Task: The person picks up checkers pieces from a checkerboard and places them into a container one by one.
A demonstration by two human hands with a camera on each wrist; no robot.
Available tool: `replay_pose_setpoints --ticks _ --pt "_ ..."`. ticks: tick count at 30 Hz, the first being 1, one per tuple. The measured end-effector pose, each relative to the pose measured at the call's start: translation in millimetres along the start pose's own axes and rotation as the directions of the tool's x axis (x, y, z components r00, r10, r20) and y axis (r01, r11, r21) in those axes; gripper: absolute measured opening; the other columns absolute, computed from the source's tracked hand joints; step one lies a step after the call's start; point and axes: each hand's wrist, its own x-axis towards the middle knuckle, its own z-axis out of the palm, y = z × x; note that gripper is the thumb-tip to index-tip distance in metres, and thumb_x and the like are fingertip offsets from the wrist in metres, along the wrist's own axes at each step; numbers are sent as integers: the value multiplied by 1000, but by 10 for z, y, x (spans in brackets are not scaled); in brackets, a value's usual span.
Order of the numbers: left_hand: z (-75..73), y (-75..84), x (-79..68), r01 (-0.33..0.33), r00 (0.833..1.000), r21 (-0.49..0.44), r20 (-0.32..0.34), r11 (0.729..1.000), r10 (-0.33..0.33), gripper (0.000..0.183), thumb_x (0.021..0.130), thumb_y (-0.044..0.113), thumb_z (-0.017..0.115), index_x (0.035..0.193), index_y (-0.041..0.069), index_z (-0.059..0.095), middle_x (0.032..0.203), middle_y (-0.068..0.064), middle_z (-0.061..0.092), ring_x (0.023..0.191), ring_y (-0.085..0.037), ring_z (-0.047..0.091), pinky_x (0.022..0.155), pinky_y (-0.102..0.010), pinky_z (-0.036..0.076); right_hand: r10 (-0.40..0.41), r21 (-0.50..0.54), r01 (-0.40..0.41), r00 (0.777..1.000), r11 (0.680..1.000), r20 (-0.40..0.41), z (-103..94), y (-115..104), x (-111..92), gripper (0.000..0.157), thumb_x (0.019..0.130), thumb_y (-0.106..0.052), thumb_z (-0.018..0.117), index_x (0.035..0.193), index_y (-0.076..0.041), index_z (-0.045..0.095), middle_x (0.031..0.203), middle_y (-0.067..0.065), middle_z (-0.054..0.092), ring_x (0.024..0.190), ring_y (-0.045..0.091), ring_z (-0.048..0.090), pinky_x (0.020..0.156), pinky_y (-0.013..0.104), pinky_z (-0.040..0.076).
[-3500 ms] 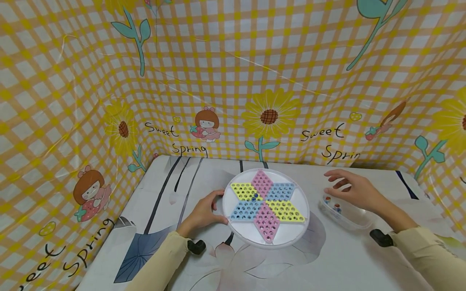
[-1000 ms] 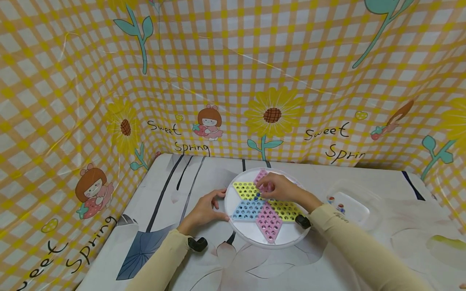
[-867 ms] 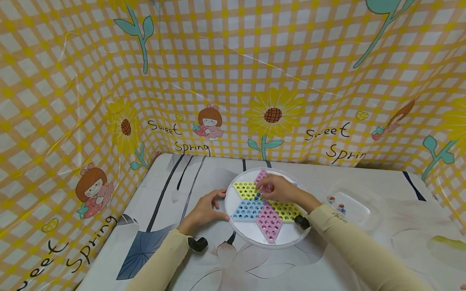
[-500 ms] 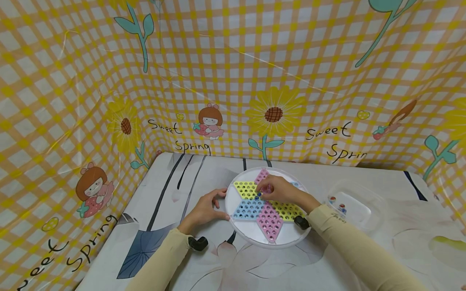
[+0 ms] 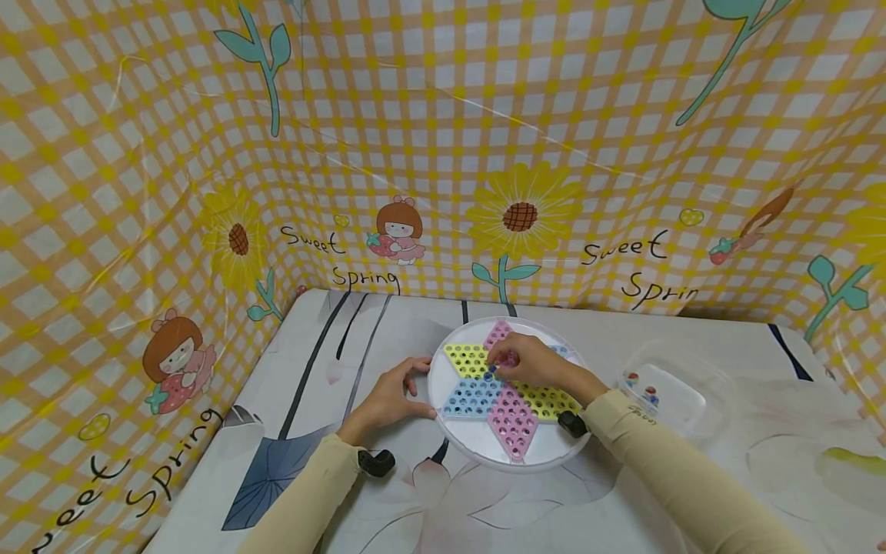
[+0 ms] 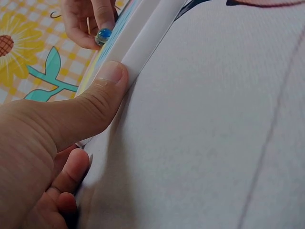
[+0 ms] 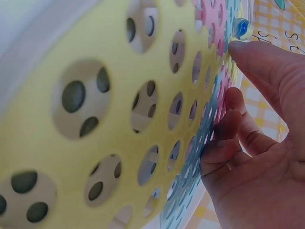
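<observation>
A round white Chinese checkers board [image 5: 450, 442] with a pink, yellow and blue star of holes lies on the table. My left hand [image 5: 391, 396] grips its left rim; in the left wrist view the thumb [image 6: 112, 74] presses on the rim. Over the centre of the star is my right hand [image 5: 536, 365], its thumb and index fingertips around a blue marble [image 5: 493, 369]. A second blue marble [image 5: 488, 377] sits right beside it. In the right wrist view one blue marble [image 7: 242, 28] shows just past the thumb tip. Part of the fingertip contact is hidden.
To the right stands a clear plastic container [image 5: 716, 388] with a few coloured marbles [image 5: 651, 395] inside. A patterned cloth covers the table [image 5: 388, 515]. A checked yellow curtain [image 5: 429, 154] hangs behind and along the left.
Since the earliest frame, my right hand has moved left from above the clear container to the board's centre. Over the last second it stays there, almost still. My left hand keeps its hold.
</observation>
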Motion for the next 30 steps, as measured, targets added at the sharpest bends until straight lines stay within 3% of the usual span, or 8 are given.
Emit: replay_pose_setpoints --ticks 7,17,25,30 --pt "-4 5 8 7 1000 20 0 1000 -7 79 71 16 96 139 16 57 132 1 63 80 -16 48 65 -26 36 2 -4 -2 1000 1000 2 -4 -10 0 17 93 -10 76 109 -12 74 104 7 60 89 24 51 78 35 44" --pt "5 6 7 12 1000 14 -6 1000 -12 77 70 17 97 137 15 58 133 1 62 80 -17 48 64 -25 35 11 -4 -11 1000 1000 7 -1 -13 12 18 92 -10 76 110 -12 75 99 3 62 84 19 50 74 32 43" --pt "-2 10 1 4 1000 25 1 1000 -4 78 71 17 96 138 15 57 115 -2 64 78 -16 48 65 -26 36 6 2 -6 1000 1000 13 -27 -38 6 16 93 -9 76 108 -11 73 99 6 60 88 25 53 76 32 45" --pt "2 2 -4 9 1000 26 2 1000 -9 78 71 18 96 138 16 57 128 2 63 80 -15 49 65 -25 37 -29 -2 29 1000 1000 7 -56 -60 -16 16 93 -9 76 108 -9 72 96 10 60 85 26 53 74 31 45"
